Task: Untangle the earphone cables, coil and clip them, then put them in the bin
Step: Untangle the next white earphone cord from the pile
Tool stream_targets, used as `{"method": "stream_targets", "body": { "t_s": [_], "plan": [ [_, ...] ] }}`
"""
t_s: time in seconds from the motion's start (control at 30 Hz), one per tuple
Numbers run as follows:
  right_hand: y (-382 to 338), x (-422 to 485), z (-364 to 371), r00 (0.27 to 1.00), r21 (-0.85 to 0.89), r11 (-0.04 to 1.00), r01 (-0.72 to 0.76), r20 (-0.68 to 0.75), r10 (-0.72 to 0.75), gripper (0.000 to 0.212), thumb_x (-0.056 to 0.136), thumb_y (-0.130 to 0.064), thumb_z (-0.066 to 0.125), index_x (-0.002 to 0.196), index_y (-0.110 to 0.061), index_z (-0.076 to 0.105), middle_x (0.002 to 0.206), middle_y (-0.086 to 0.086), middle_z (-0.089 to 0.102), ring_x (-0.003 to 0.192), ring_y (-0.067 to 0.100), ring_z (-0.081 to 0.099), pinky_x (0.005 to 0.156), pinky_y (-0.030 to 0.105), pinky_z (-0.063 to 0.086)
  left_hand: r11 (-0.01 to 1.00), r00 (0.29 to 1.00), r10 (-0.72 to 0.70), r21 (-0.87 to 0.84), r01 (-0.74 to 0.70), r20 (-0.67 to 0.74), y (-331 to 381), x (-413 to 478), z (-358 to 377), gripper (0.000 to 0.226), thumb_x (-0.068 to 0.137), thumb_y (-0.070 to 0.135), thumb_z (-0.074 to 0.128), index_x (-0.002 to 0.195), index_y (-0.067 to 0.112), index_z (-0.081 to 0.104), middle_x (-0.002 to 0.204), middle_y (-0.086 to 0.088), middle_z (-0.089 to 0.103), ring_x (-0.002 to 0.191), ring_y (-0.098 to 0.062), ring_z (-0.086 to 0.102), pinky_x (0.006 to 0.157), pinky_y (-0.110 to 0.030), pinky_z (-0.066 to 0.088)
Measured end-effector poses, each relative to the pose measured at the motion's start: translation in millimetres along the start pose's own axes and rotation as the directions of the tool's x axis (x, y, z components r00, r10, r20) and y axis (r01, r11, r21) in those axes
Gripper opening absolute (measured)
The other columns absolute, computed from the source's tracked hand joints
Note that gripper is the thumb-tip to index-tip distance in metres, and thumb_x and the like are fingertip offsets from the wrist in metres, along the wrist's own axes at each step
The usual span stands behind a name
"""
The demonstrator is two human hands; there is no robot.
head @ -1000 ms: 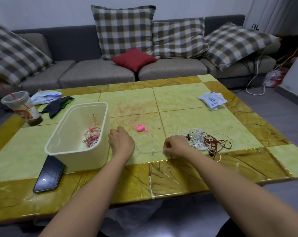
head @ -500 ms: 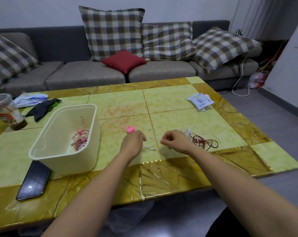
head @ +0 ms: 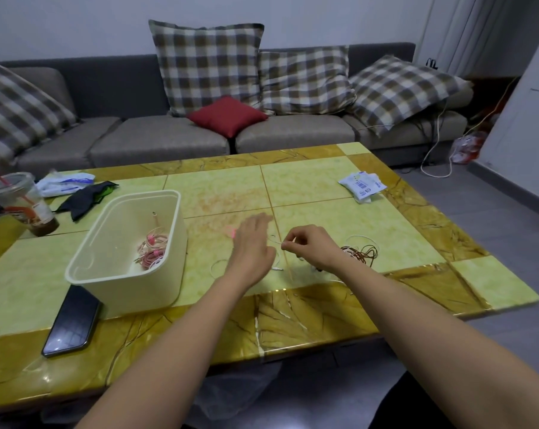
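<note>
The white cable (head: 277,269), laid left to right on the tabletop (head: 339,218), is pinched by the right hand (head: 310,247) near the tangle (head: 359,252). The left hand (head: 252,243) is held open beside a pink clip (head: 231,232).

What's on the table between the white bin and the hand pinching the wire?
Head view: between the bin and the right hand are the left hand, a pink clip partly hidden by it, and white cable.

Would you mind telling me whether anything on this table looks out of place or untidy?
Mainly this: a knotted heap of red-brown and white earphone cables lies beside the right hand, and a loose white cable trails across the table under the left hand. Nothing looks spilled or damaged.
</note>
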State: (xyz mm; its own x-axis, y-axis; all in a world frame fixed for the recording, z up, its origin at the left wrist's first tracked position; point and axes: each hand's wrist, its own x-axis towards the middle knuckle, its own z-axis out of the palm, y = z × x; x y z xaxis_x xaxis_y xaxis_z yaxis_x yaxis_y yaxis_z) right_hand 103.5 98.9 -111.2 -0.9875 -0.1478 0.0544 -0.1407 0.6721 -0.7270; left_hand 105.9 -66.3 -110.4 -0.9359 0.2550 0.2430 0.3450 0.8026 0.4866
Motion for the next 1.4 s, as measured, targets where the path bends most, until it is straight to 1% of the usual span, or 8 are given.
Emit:
{"method": "stream_targets", "body": {
  "t_s": [0.2,0.3,0.5,0.7,0.83,1.03,1.2,1.4],
  "plan": [
    [-5.0,-10.0,-3.5,0.993,0.103,0.993,-0.065,0.107,0.054,0.007,0.089,-0.011,0.058,0.095,-0.014,0.060,0.068,0.001,0.061,0.054,0.002,0.051,0.055,0.021,0.038,0.998,0.973,-0.004,-0.053,0.017,0.230,8.9,-2.1,10.3,0.030,0.102,0.018,0.037,0.122,0.010,0.058,0.114,-0.009,0.064,0.101,-0.025,0.059,0.077,-0.033,0.042],
    [13.9,-16.7,-7.0,0.938,-0.210,0.962,-0.175,0.262,0.228,0.009,0.090,-0.014,0.055,0.099,-0.015,0.057,0.083,0.004,0.064,0.076,0.019,0.059,0.065,0.027,0.044,0.999,0.988,-0.041,-0.012,0.044,0.152,-0.1,-4.9,6.6,0.029,0.101,0.022,0.043,0.099,0.010,0.070,0.102,-0.006,0.070,0.097,-0.024,0.062,0.069,-0.029,0.039],
    [18.4,-7.6,-26.0,0.825,-0.309,0.951,-0.012,-0.541,-0.166,0.020,0.091,-0.012,0.051,0.094,-0.021,0.069,0.077,-0.013,0.057,0.087,0.017,0.054,0.084,0.032,0.024,0.971,0.979,-0.186,-0.166,0.169,-0.087,-6.0,7.6,-7.5,0.030,0.094,0.044,0.057,0.097,0.018,0.072,0.100,-0.001,0.071,0.099,-0.021,0.061,0.078,-0.033,0.046],
    [24.4,-2.0,-25.7,0.946,-0.569,0.785,-0.245,0.036,0.322,0.028,0.093,-0.025,0.053,0.118,-0.029,0.064,0.113,0.000,0.066,0.117,0.025,0.051,0.094,0.040,0.026,0.936,0.936,-0.291,-0.260,0.236,-0.198,-9.7,13.7,-5.6,0.016,0.090,0.042,0.063,0.093,0.033,0.076,0.099,0.006,0.074,0.108,-0.021,0.062,0.093,-0.044,0.045],
    [20.3,-3.8,-19.3,0.990,-0.376,0.917,-0.136,-0.011,0.143,0.051,0.086,-0.022,0.057,0.135,-0.033,0.050,0.137,-0.003,0.050,0.131,0.021,0.037,0.103,0.039,0.021,0.926,0.939,-0.315,-0.264,0.271,-0.140,-9.9,12.6,-0.8,0.014,0.089,0.040,0.060,0.091,0.037,0.074,0.092,0.004,0.070,0.106,-0.022,0.056,0.088,-0.037,0.033],
    [0.6,-4.4,-4.9,0.985,0.132,0.990,-0.059,0.171,0.036,0.006,0.089,-0.024,0.063,0.091,-0.023,0.069,0.074,-0.005,0.068,0.074,0.012,0.063,0.079,0.038,0.051,0.908,0.924,-0.346,-0.306,0.285,-0.165,0.2,11.6,-9.6,0.015,0.091,0.035,0.055,0.081,0.029,0.063,0.082,0.002,0.061,0.099,-0.021,0.049,0.082,-0.034,0.023],
    [6.6,-20.9,-14.8,0.913,0.088,0.978,-0.191,0.381,0.144,0.043,0.102,-0.041,0.045,0.073,-0.016,0.065,0.084,0.002,0.063,0.081,0.011,0.057,0.080,0.026,0.040,0.889,0.881,-0.417,-0.300,0.345,-0.221,-17.4,7.7,-13.6,0.017,0.098,0.025,0.045,0.088,0.022,0.058,0.082,0.007,0.059,0.108,-0.023,0.048,0.087,-0.034,0.023],
    [16.9,-16.9,-14.1,0.981,0.229,0.963,-0.141,0.161,0.106,0.028,0.096,-0.021,0.049,0.080,-0.013,0.071,0.077,0.001,0.070,0.073,0.012,0.061,0.072,0.028,0.046,0.881,0.837,-0.472,-0.184,0.436,-0.276,-27.9,5.2,-16.1,0.020,0.101,0.027,0.044,0.099,0.019,0.063,0.101,0.000,0.066,0.116,-0.026,0.044,0.091,-0.036,0.025]
  ]
}}
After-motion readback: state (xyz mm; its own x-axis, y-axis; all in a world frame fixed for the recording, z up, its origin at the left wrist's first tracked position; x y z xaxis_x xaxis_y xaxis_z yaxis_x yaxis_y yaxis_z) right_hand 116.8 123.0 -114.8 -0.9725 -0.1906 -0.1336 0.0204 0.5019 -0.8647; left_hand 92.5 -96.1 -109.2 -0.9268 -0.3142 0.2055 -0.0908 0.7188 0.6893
